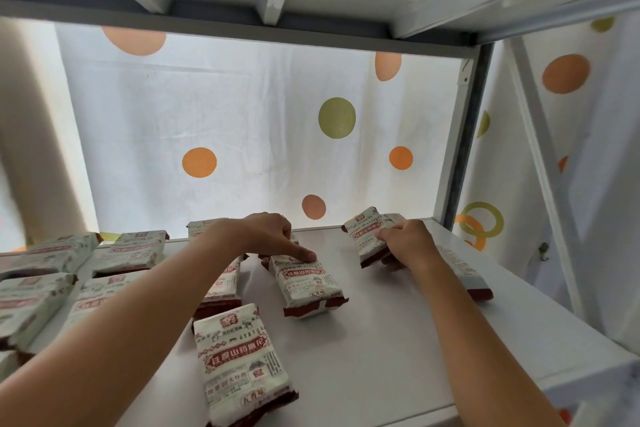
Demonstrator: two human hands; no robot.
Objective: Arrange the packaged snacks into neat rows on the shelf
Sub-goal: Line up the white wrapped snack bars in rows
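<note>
Several packaged snacks lie flat on the white shelf (398, 340), most of them gathered in rough rows at its left side, where one pack (133, 251) sits near the back edge. The person's left hand (266, 234) reaches over the middle of the shelf, its forefinger stretched out and pressing the far end of a middle pack (306, 284), the other fingers curled under. Well apart from it, the right hand (408, 246) grips a tilted pack (367, 236) near the back right, fingers curled round its edge. Another pack (464, 274) lies under the right forearm, partly hidden. Nearest the camera lies a front pack (242, 364), between the two forearms, touching neither. A dotted curtain (263, 121) hangs behind the shelf
</note>
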